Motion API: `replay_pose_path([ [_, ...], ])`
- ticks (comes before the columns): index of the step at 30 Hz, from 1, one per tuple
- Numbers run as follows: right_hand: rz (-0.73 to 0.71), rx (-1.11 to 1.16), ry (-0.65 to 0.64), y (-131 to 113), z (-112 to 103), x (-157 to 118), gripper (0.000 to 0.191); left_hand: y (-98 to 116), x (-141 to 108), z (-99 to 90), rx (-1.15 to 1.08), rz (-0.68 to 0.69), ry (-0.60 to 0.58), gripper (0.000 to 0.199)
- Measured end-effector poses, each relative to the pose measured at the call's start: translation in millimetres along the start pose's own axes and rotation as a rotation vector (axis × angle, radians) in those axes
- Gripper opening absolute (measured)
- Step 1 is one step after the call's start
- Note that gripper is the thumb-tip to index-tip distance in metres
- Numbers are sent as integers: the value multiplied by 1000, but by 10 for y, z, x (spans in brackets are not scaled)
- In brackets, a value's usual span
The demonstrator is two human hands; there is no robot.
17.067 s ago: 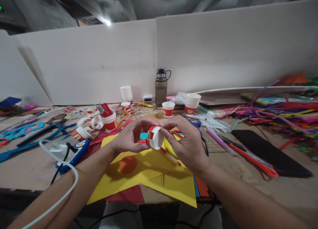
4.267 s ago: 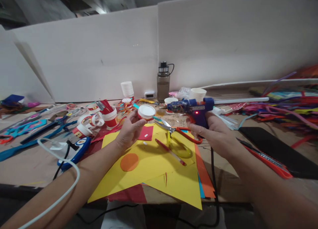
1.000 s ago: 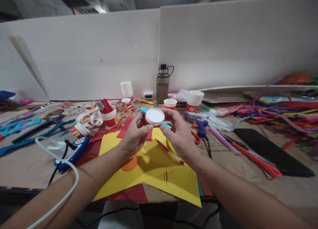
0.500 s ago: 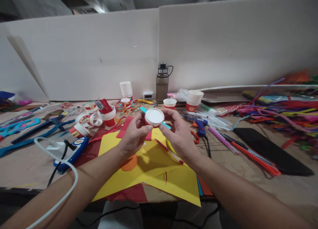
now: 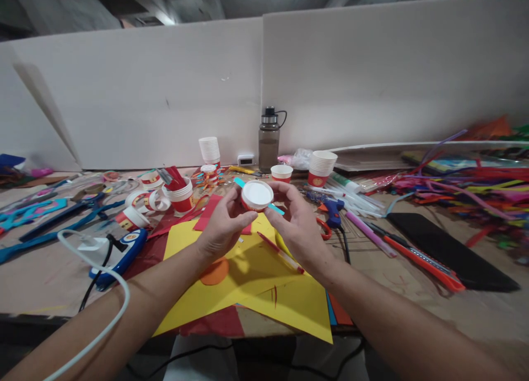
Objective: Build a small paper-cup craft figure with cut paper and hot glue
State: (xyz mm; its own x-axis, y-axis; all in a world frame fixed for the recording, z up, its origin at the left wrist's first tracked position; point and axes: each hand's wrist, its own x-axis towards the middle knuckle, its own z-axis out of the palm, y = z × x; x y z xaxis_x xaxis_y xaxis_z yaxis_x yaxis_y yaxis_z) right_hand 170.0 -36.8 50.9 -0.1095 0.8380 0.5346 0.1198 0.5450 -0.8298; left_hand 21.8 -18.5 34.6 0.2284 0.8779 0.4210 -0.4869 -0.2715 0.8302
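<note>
A small white-and-red paper cup piece (image 5: 257, 194) is held up between both hands, its white round face toward me. Light-blue strips stick out at its upper left and lower right. My left hand (image 5: 226, 222) grips its left side, and my right hand (image 5: 294, 218) holds its right side near the lower strip (image 5: 276, 209). Beneath them lie yellow paper sheets (image 5: 252, 287) with an orange paper disc (image 5: 215, 272) and a red pen (image 5: 281, 252). Red paper (image 5: 209, 211) lies partly behind my left hand.
Stacked cups (image 5: 322, 168), a single cup (image 5: 281, 173) and a bottle (image 5: 269, 141) stand behind. To the right are a blue glue gun (image 5: 333, 209), a red cutter (image 5: 425, 262) and a black slab (image 5: 452, 251). Left: a cup of red sticks (image 5: 180, 195) and a white cable (image 5: 124, 293).
The camera view has shifted very slightly. Both hands keep the cup piece in nearly the same place.
</note>
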Motion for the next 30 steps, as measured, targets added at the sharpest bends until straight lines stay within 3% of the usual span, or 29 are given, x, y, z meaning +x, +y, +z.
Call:
replay_pose_path([
  [30,-10,14,-2,-4,28,-29,33,21,3,36,-26,6,8,48],
])
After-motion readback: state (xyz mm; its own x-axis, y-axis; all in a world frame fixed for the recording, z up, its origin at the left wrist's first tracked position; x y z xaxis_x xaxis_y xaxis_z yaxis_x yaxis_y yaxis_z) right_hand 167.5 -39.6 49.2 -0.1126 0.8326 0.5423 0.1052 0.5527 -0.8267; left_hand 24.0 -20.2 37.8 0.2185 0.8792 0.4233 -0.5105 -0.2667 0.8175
